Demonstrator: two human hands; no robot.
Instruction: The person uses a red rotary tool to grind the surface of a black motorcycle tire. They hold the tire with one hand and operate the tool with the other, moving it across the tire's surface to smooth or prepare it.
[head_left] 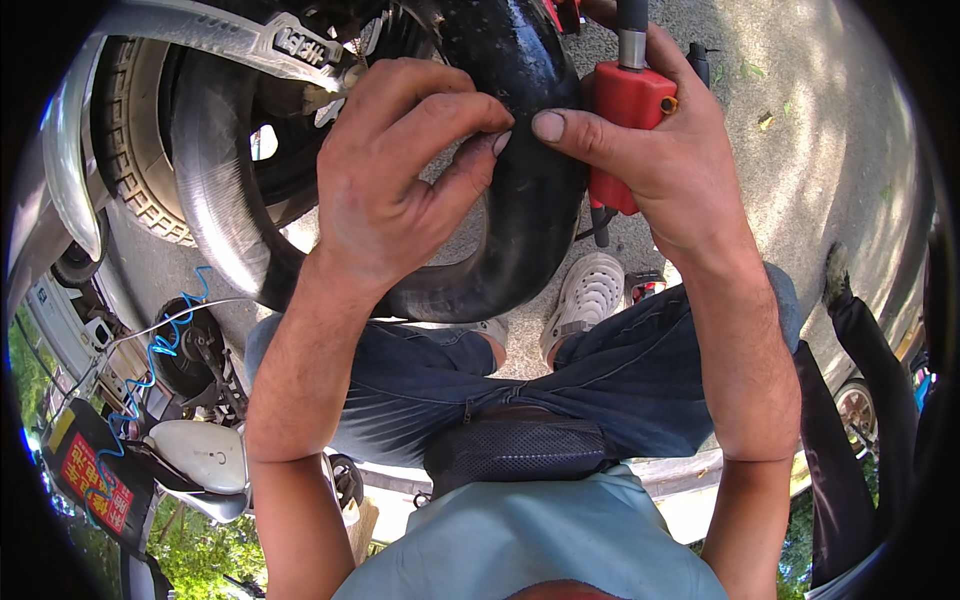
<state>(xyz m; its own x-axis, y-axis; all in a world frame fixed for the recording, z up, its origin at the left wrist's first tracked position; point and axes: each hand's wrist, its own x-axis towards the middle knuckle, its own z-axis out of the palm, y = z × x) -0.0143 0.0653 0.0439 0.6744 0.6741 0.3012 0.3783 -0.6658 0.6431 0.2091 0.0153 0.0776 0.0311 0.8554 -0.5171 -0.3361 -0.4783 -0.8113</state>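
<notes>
A black inner tube [535, 200] hangs in front of me, shiny at the top and dusty on its left side. My left hand [405, 165] is over the tube, thumb and index fingertips pinched together near its surface. Whether anything small is between them is hidden. Around a red block-shaped tool [630, 95] with a metal collar and black shaft, my right hand [690, 170] is closed, fingers behind the shaft and thumb across the red body. The tip of that thumb is at the tube's right edge, close to the left fingertips.
Behind the tube at left stands a treaded tyre [140, 150] beside a silver metal arm [240, 35]. A blue coiled hose [165, 345] hangs further left, near a parked scooter [200, 455]. A pale clog [590, 290] is on my foot. Another person's dark trouser leg [830, 440] is at the right.
</notes>
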